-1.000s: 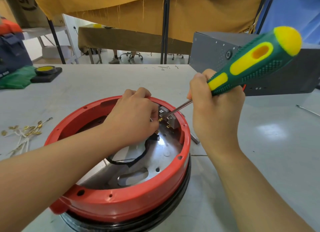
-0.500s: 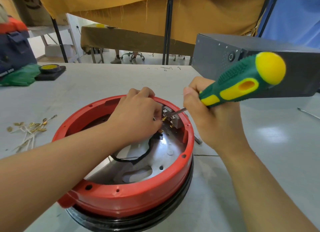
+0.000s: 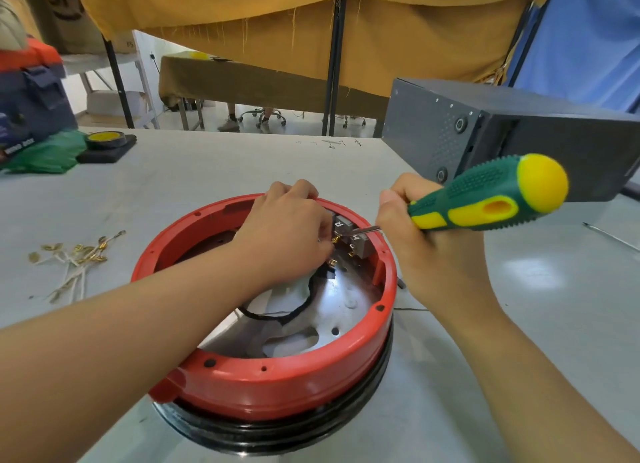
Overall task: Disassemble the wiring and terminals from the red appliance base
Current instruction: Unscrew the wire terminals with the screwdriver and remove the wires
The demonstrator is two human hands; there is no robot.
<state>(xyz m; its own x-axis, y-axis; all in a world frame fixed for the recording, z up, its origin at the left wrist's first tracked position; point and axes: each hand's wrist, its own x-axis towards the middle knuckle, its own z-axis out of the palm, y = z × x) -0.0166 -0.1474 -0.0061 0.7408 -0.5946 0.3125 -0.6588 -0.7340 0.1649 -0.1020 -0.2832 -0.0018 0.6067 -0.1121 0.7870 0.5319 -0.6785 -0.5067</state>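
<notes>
Head view: the red base [image 3: 277,390] sits on a black ring on the grey table [image 3: 207,185], open side up and close to the person, which puts its inner wall within reach of both hands. The left hand [image 3: 287,234] reaches over the rim, fingers curled at the brass terminals [image 3: 334,240]; they seem to pinch a terminal or its wire to steady it, though the fingertips are hidden. The right hand [image 3: 429,251] is wrapped around the screwdriver [image 3: 485,199], held low and nearly level so the blade meets the grey terminal block [image 3: 356,243] on the far wall, probably to pry a connector free. A black wire [image 3: 294,310] loops across the metal plate inside.

Removed wires with brass ends [image 3: 76,258] lie to the left, well apart. A dark box [image 3: 502,144] stands behind the right hand; tape [image 3: 104,139] rests far left. Beyond hang ochre cloths.
</notes>
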